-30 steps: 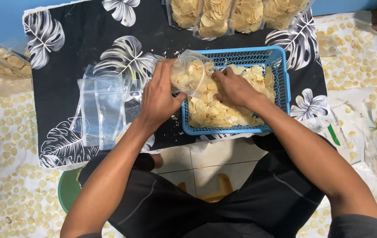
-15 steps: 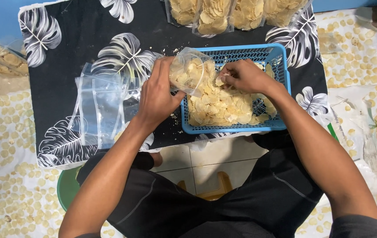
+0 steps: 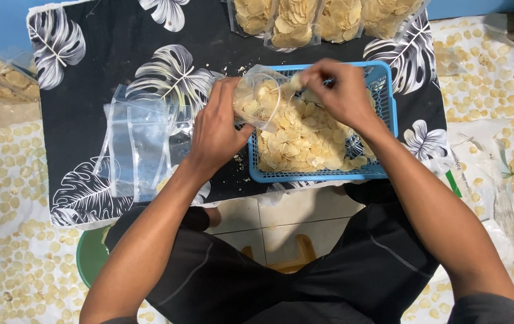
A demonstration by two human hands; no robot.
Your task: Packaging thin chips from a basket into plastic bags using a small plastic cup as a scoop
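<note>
A clear plastic bag, partly filled with chips, is gripped by the left hand at the blue basket's 10 o'clock corner. A few chips are pinched by the right hand at the bag's 3 o'clock.

Blue plastic mesh basket sits on black leaf-print cloth, right of centre; pale flat chips lie in it. Stack of empty clear plastic bags lies left of basket, apart from it. Row of filled clear chip bags lies behind basket, at the cloth's far edge.
</note>
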